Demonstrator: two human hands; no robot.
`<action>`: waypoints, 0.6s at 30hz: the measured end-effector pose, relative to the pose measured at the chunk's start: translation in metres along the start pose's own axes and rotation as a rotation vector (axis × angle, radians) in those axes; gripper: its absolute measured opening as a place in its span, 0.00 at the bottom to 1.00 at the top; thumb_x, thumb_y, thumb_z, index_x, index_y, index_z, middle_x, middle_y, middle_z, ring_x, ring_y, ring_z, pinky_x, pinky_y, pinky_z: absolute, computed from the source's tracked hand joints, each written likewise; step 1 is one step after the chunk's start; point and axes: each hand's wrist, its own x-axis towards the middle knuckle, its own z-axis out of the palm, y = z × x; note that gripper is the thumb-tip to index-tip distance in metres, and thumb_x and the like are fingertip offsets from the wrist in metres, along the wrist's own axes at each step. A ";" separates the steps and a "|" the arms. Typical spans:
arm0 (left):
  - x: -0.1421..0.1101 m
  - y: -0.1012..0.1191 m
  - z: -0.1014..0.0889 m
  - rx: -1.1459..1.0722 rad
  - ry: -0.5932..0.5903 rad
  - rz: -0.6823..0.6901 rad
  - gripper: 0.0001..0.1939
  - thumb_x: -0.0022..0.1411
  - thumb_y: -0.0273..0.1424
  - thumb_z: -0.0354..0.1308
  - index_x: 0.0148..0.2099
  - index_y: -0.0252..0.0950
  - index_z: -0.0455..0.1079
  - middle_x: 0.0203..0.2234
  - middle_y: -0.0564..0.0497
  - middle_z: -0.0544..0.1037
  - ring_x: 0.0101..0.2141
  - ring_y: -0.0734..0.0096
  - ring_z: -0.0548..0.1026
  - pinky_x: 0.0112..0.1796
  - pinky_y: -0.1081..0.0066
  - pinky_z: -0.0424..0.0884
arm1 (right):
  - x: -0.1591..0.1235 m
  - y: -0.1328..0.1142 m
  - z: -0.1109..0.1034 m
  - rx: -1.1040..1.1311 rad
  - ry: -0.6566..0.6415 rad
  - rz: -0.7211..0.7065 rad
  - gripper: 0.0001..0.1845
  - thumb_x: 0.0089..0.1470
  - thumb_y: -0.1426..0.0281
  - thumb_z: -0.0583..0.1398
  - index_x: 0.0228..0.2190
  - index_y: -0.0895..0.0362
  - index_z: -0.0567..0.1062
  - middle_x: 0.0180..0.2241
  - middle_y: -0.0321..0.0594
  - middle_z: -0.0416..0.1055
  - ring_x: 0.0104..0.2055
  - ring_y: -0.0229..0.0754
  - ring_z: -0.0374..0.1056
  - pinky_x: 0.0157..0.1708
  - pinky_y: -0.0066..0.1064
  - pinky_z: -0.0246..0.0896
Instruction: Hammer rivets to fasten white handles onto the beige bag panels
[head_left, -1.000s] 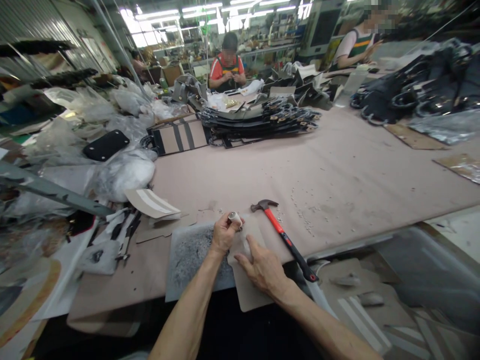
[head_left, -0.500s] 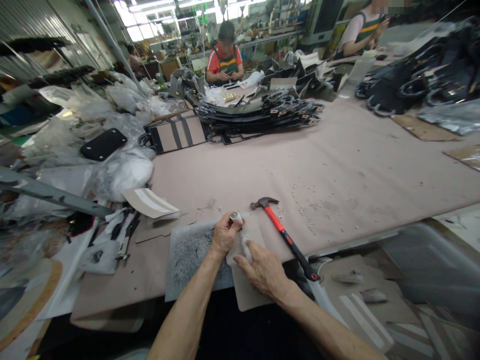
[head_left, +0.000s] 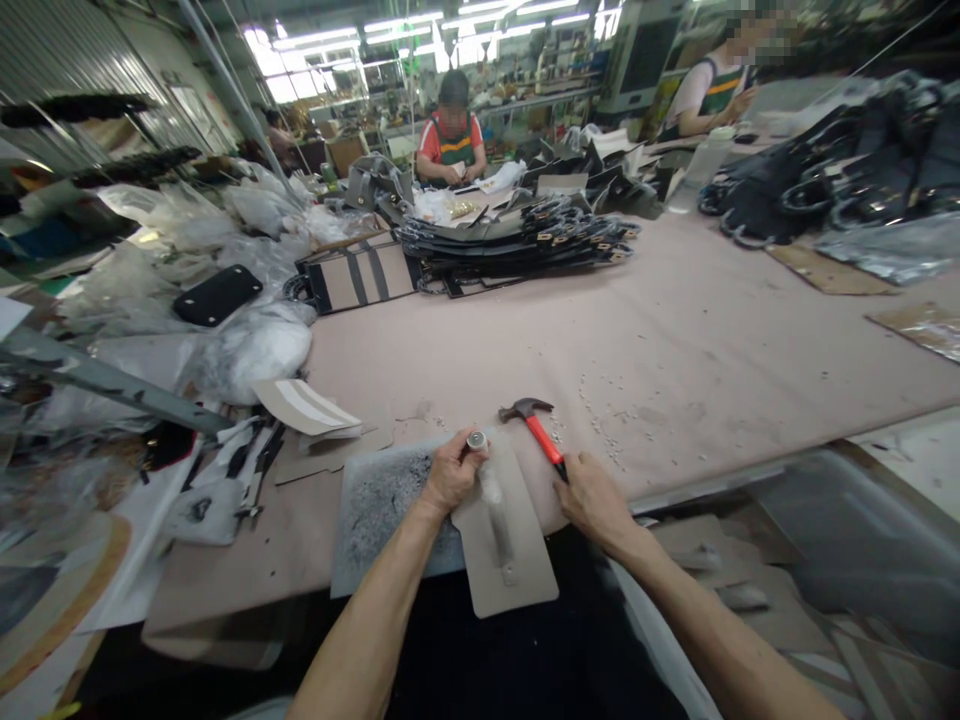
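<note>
My left hand is closed round a short, pale cylinder with a round metal top, which stands upright over a flat taupe panel. Along the panel runs a handle-like strip wrapped in clear plastic. Beneath the panel's left side lies a scuffed grey-white slab. My right hand has its fingers wrapped round the black grip of a claw hammer. The hammer's head rests on the table, pointing away from me, and its red shaft shows past my fingers.
Small bits are scattered on the table right of the hammer. Stacked black bag parts lie at the back. Plastic bags crowd the left, beside a metal bar. More panels lie below right. Co-workers sit beyond.
My right hand has left the plastic-wrapped strip on the panel, moved right and taken hold of the hammer's grip. My left hand stays on the cylinder.
</note>
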 end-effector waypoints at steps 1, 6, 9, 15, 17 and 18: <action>0.001 -0.001 -0.001 -0.005 -0.011 0.000 0.09 0.61 0.34 0.57 0.42 0.37 0.73 0.33 0.51 0.78 0.34 0.70 0.74 0.37 0.74 0.69 | 0.004 0.001 -0.001 0.133 -0.077 0.050 0.06 0.52 0.75 0.57 0.36 0.59 0.69 0.36 0.47 0.68 0.38 0.46 0.66 0.36 0.33 0.57; 0.000 -0.006 0.000 0.041 -0.019 0.044 0.08 0.61 0.31 0.56 0.43 0.37 0.72 0.32 0.51 0.77 0.33 0.70 0.73 0.36 0.73 0.68 | 0.022 -0.017 -0.025 0.685 -0.421 0.204 0.03 0.53 0.71 0.53 0.30 0.57 0.65 0.24 0.35 0.65 0.22 0.36 0.62 0.23 0.27 0.57; -0.004 -0.006 0.001 0.055 -0.017 0.067 0.08 0.61 0.31 0.55 0.42 0.37 0.72 0.30 0.51 0.76 0.30 0.71 0.72 0.33 0.73 0.67 | 0.013 -0.032 -0.047 0.769 -0.405 0.166 0.14 0.62 0.61 0.44 0.30 0.55 0.62 0.22 0.32 0.62 0.17 0.34 0.58 0.18 0.26 0.56; -0.004 -0.005 0.001 0.043 -0.010 0.073 0.07 0.60 0.30 0.56 0.41 0.37 0.71 0.28 0.53 0.73 0.29 0.71 0.70 0.33 0.74 0.65 | -0.030 -0.036 -0.066 0.307 0.092 -0.307 0.16 0.64 0.58 0.46 0.29 0.53 0.60 0.18 0.34 0.61 0.19 0.36 0.57 0.21 0.29 0.45; -0.004 -0.004 0.001 0.060 0.007 0.074 0.07 0.59 0.29 0.56 0.41 0.37 0.71 0.26 0.54 0.71 0.26 0.73 0.67 0.31 0.74 0.63 | -0.036 -0.033 -0.069 0.061 0.053 -0.412 0.13 0.64 0.62 0.46 0.30 0.54 0.62 0.17 0.34 0.61 0.17 0.36 0.55 0.21 0.31 0.38; -0.003 -0.004 0.001 0.070 0.013 0.070 0.07 0.59 0.29 0.56 0.40 0.37 0.71 0.24 0.55 0.69 0.25 0.74 0.65 0.29 0.74 0.62 | -0.036 -0.032 -0.073 -0.028 0.011 -0.454 0.12 0.64 0.63 0.47 0.30 0.55 0.63 0.16 0.34 0.61 0.16 0.36 0.54 0.21 0.31 0.35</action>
